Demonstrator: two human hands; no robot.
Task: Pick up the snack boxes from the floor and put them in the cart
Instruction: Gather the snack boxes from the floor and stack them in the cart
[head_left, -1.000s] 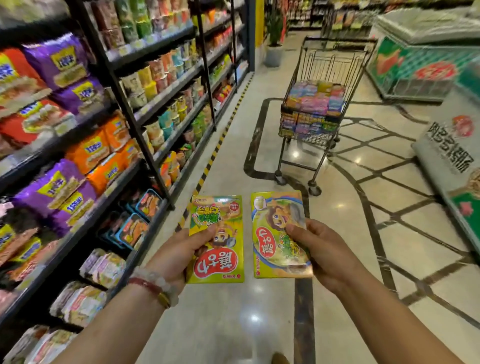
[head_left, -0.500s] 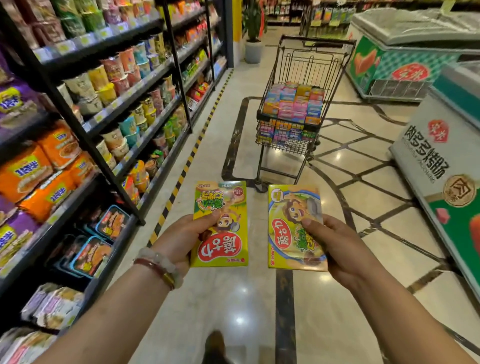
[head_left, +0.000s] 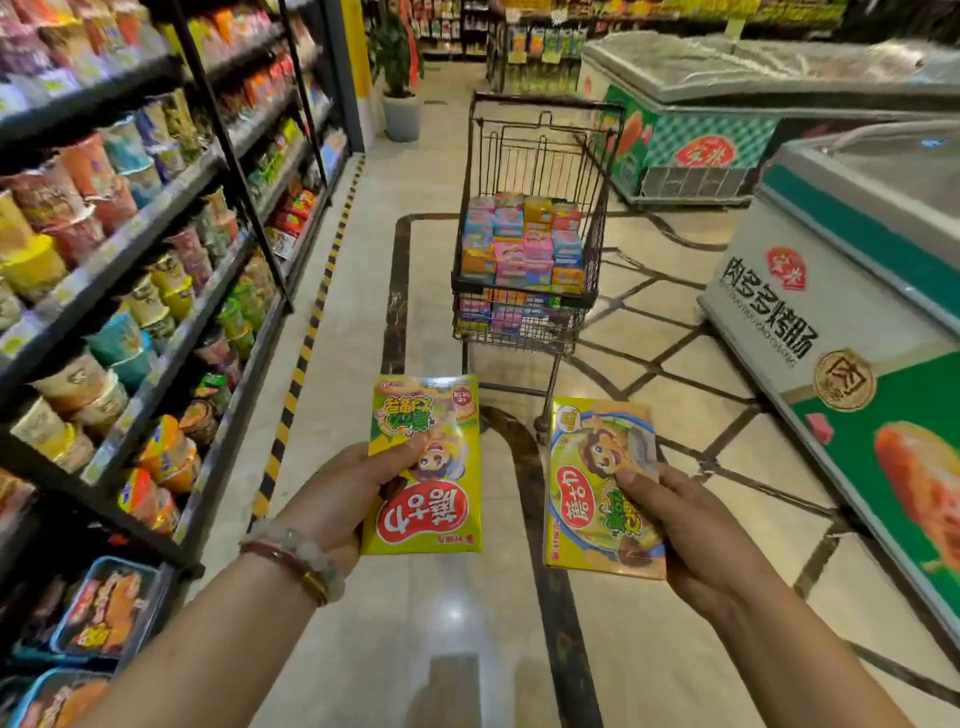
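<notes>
Ahead, cart (head_left: 530, 249) nearer than before

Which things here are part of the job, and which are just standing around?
Job:
- yellow box in left hand, held by the left hand
- yellow box in right hand, held by the right hand
- cart, already stacked with boxes

Standing around:
- noodle shelves
- chest freezers
- potted plant

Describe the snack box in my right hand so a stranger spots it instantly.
Find the shopping cart mid-aisle; two yellow boxes are held before it. Yours is the right-hand box, in the right hand. Unlike the left box, it shows a brown-haired cartoon face.
</notes>
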